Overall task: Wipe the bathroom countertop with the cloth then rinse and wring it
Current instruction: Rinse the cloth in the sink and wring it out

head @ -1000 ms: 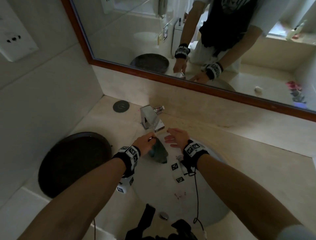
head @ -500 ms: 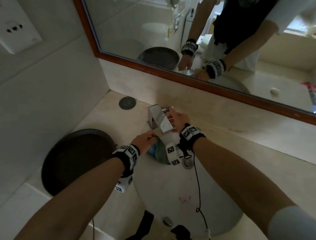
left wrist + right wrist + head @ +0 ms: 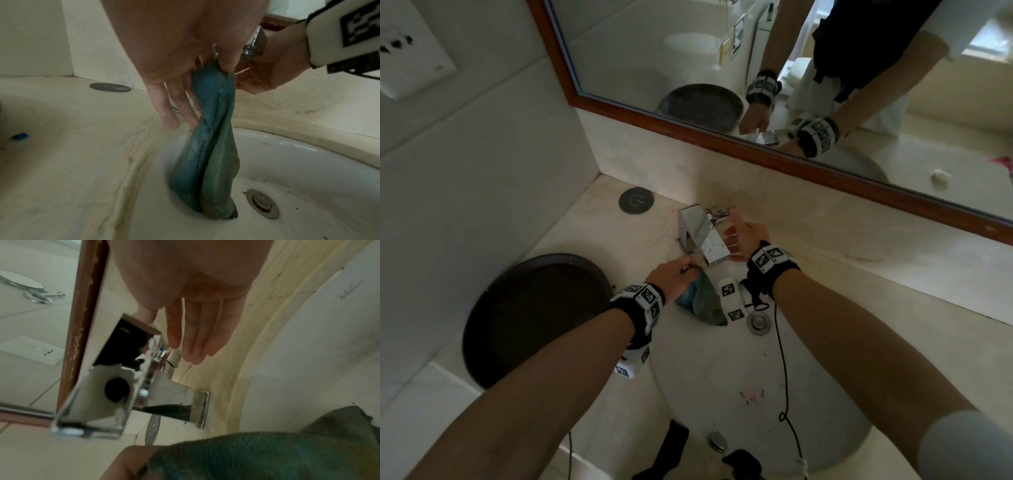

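Note:
My left hand (image 3: pixel 671 274) pinches the top of a blue-green cloth (image 3: pixel 703 303) under the chrome faucet (image 3: pixel 702 236). The cloth (image 3: pixel 209 154) hangs down into the white sink basin (image 3: pixel 308 162), its lower end touching the bowl near the drain (image 3: pixel 262 203). My right hand (image 3: pixel 744 238) is beside the faucet's right side with straight fingers (image 3: pixel 197 337) reaching toward the small chrome lever (image 3: pixel 717 214). Whether the fingertips touch the lever is unclear. No water runs from the spout (image 3: pixel 117 390).
A dark round tray (image 3: pixel 534 315) lies on the beige marble countertop (image 3: pixel 859 274) left of the sink. A round grey cap (image 3: pixel 636 200) sits in the back corner. A wood-framed mirror (image 3: pixel 722 137) runs along the wall. A wall socket (image 3: pixel 407 48) is at upper left.
My right hand moved from over the basin up to the faucet's right side by the lever. My left hand kept the cloth under the spout.

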A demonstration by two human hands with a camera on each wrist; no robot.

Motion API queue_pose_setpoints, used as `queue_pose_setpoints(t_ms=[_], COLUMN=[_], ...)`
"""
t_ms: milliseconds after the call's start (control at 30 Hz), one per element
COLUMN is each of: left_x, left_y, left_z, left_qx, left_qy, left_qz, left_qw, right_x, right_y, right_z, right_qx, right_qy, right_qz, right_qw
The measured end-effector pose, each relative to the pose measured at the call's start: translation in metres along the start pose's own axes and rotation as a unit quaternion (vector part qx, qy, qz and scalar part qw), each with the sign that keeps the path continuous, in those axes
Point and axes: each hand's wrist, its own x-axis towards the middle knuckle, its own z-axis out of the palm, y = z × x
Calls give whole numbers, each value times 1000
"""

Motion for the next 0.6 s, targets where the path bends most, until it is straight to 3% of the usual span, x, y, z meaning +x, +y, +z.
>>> queue_pose_setpoints(t_ms=[200, 433, 600], left_x=[4, 8, 11], left_y=[0, 4, 9], left_z=[3, 17, 25], left_qx=[-4, -50, -113], left_qy=[-4, -7, 8], left_qz=[-1, 7, -3], left_qw=[1000, 999, 994], right_x=[-6, -34, -47], right_y=[8, 84, 109], right_z=[-8, -8, 4], right_qx=[-1, -75, -69], right_qy=[-16, -106, -125], right_qz=[11, 82, 31], right_qw=[1000, 988, 989])
